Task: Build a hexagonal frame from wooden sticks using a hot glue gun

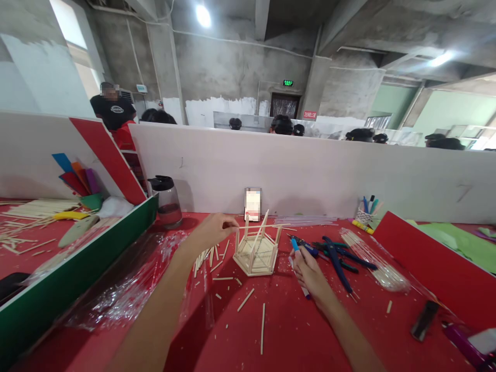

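Note:
A small six-sided frame of pale wooden sticks [251,266] stands on the red table, with upright posts at its corners. My left hand [217,230] is at its upper left, thumb and fingers pinched on a thin wooden stick [267,226] that lies level across the tops of the posts. To the right of the frame, my right hand [308,266] is closed around a blue-tipped pen [295,244]; the fingers hide its middle. Short loose sticks [245,299] and offcuts are scattered in front of the frame and under my left wrist.
Blue-handled pliers [337,263] lie right of my right hand, beside a bagged bundle of sticks [382,266]. A lit phone [253,204] leans on the white partition [329,170]. A jug [166,204] stands back left. Green [96,253] and red [430,253] dividers border the sides.

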`<state>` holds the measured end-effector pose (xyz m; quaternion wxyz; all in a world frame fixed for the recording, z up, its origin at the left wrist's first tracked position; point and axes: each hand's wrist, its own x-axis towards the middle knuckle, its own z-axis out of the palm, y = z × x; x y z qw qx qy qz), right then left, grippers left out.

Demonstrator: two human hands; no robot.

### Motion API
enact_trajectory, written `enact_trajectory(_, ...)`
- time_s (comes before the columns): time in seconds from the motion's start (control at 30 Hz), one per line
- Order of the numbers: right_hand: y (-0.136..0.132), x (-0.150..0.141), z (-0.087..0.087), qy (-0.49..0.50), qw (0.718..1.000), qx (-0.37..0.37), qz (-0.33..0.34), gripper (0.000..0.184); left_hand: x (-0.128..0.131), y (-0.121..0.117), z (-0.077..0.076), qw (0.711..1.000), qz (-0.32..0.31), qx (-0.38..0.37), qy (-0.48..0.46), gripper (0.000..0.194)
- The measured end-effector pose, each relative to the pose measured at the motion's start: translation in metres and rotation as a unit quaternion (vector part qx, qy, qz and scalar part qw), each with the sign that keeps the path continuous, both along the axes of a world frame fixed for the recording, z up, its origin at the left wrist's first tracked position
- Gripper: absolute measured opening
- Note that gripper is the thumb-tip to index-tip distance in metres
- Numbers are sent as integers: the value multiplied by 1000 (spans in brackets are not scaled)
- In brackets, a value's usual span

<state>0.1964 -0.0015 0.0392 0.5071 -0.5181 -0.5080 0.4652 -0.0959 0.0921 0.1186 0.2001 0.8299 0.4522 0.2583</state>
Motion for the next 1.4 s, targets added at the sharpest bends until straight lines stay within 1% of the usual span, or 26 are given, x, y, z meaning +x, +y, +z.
enact_trajectory(0.07, 0, -3, 3, 97, 995, -21, 4, 51, 0, 0, 0, 1000, 0, -2, 1, 26)
enact_trajectory(0.17, -2, -4, 6, 175, 984, -28, 8, 55, 0, -1, 1, 1000, -1, -3, 2, 26)
enact_trajectory(0.3, -3, -2, 9, 200, 978, -57, 19, 56, 1, -2, 2, 1000, -4, 0, 10, 28)
enact_trajectory(0.4, -3, -3, 8, 205, 978, -38, 2, 52, 1, -2, 3, 1000, -1, -1, 8, 27)
enact_trajectory(0.53, 0, -10, 3, 181, 983, 19, -40, 47, 1, -2, 3, 1000, -3, -2, 4, 27)
enact_trajectory(0.67, 1, -13, -1, 88, 992, 63, -61, 41, 1, -3, 4, 1000, -1, 1, 1, 25)
enact_trajectory(0.73, 1, -10, 0, 39, 991, 93, -88, 41, 1, -4, 4, 1000, 2, 5, 4, 25)
enact_trajectory(0.83, 1, -3, 10, 5, 978, 142, -154, 40, 2, -5, 6, 1000, 4, 5, 4, 25)
enact_trajectory(0.9, 3, 1, 25, 14, 966, 181, -183, 37, 2, -6, 6, 1000, 6, 3, 5, 25)
enact_trajectory(0.93, 5, 2, 35, 19, 962, 200, -185, 36, 2, -6, 6, 1000, 6, 2, 7, 25)
enact_trajectory(1.03, 18, 0, 70, -9, 955, 256, -150, 33, 2, -5, 5, 1000, 0, 6, 10, 26)
enact_trajectory(1.1, 31, -8, 91, -41, 957, 273, -90, 32, 1, -4, 3, 1000, -5, 11, 8, 26)
enact_trajectory(1.17, 46, -18, 105, -73, 958, 276, -20, 30, 1, -3, 2, 1000, -8, 15, 7, 25)
enact_trajectory(1.2, 54, -24, 109, -100, 957, 274, 10, 29, 1, -3, 2, 1000, -10, 17, 7, 25)
enact_trajectory(1.27, 67, -34, 109, -163, 945, 277, 54, 24, 1, -3, 3, 1000, -9, 20, 8, 24)
enact_trajectory(1.33, 77, -41, 104, -218, 930, 282, 87, 17, 2, -4, 3, 1000, -5, 19, 7, 22)
enact_trajectory(1.4, 82, -44, 95, -252, 919, 279, 117, 12, 2, -4, 3, 1000, -2, 14, 4, 22)
